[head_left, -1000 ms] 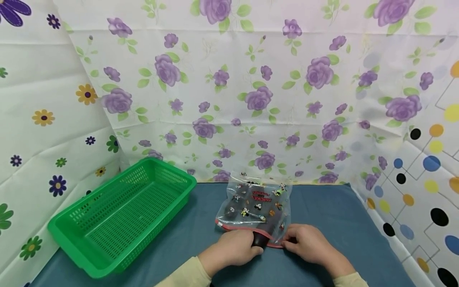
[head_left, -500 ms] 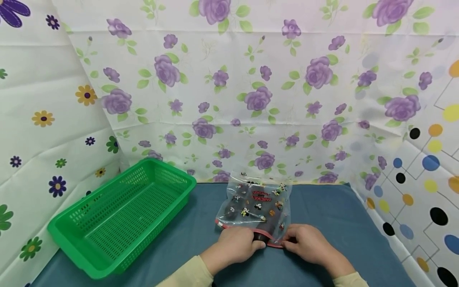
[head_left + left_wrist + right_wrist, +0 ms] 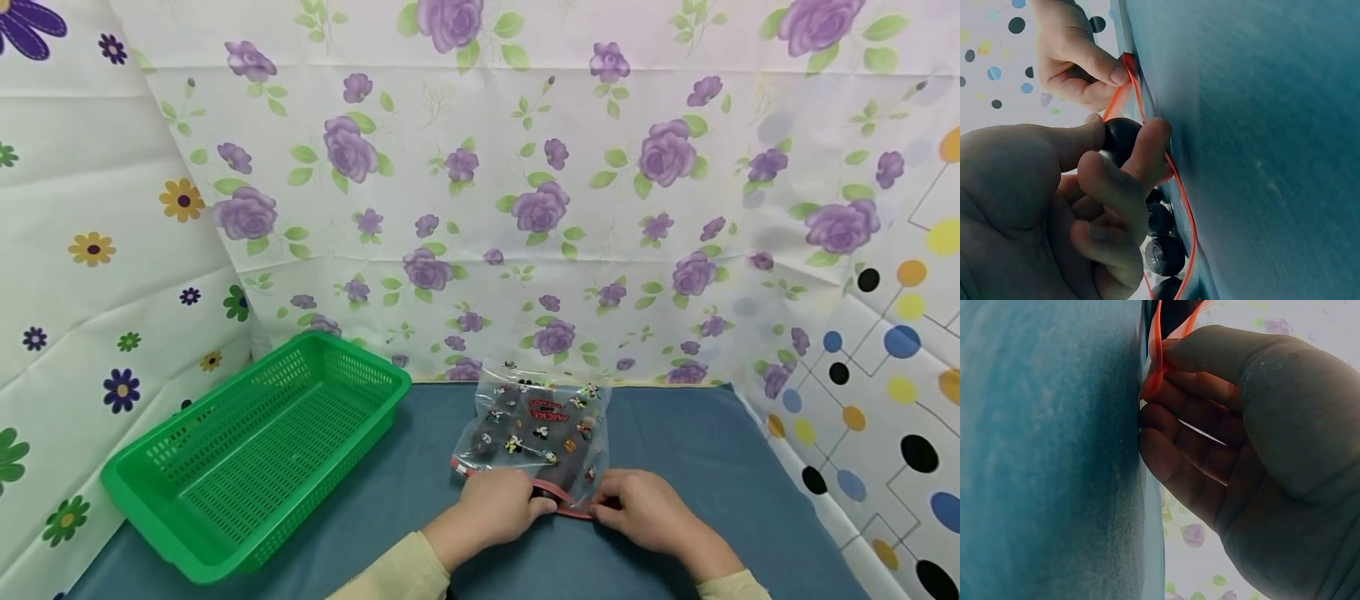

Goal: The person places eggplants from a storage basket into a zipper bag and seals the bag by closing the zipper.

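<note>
A clear zip bag (image 3: 540,417) with cartoon prints and a red zip edge lies on the table, its mouth toward me. Several dark round-ended things (image 3: 1165,255) show inside it. My left hand (image 3: 491,512) is at the mouth, thumb and fingers pinching the end of a smooth black round-ended thing (image 3: 1121,136); the rest of that thing is inside the bag. At the mouth's right corner my right hand (image 3: 648,512) pinches the red zip edge (image 3: 1157,356) between thumb and forefinger. The mouth gapes between the two hands.
To the left stands a green plastic basket (image 3: 255,454) with slotted walls, nothing seen in it. A blue cloth (image 3: 675,433) covers the table. Flower-printed sheets (image 3: 480,208) rise behind and at the left, a dotted one at the right.
My left hand has moved slightly forward and right, and the black thing has slid deeper into the bag, with less of it showing. My right hand stays at the corner.
</note>
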A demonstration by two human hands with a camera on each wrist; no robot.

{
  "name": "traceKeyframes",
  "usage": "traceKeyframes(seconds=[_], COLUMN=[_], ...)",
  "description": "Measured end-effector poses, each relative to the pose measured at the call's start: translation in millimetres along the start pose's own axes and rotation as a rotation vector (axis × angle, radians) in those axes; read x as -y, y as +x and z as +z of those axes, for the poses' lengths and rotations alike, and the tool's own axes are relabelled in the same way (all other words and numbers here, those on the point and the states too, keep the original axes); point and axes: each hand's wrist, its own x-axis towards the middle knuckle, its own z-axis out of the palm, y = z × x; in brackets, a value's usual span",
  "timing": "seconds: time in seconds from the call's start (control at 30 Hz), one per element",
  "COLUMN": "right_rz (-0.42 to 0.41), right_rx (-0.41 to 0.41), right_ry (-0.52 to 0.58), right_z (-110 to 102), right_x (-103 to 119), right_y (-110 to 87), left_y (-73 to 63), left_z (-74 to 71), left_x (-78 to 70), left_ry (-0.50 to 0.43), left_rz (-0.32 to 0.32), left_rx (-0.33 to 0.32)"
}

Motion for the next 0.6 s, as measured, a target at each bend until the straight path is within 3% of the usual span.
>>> traceKeyframes(seconds=[0.3,0.6], right_rz=[-0.001,-0.003], right_rx=[-0.006,-0.008], right_ry=[-0.004,0.001], right_z=[0.2,1.1], right_x=[0.5,-0.1], right_y=[-0.7,-0.4], left_y=[0.8,3.7], left_z=[3.5,5.9], left_x=[-1.1,-1.7], left_ry=[0.099,0.108], left_rz=[0.083,0.071], left_rx=[-0.028,-0.036])
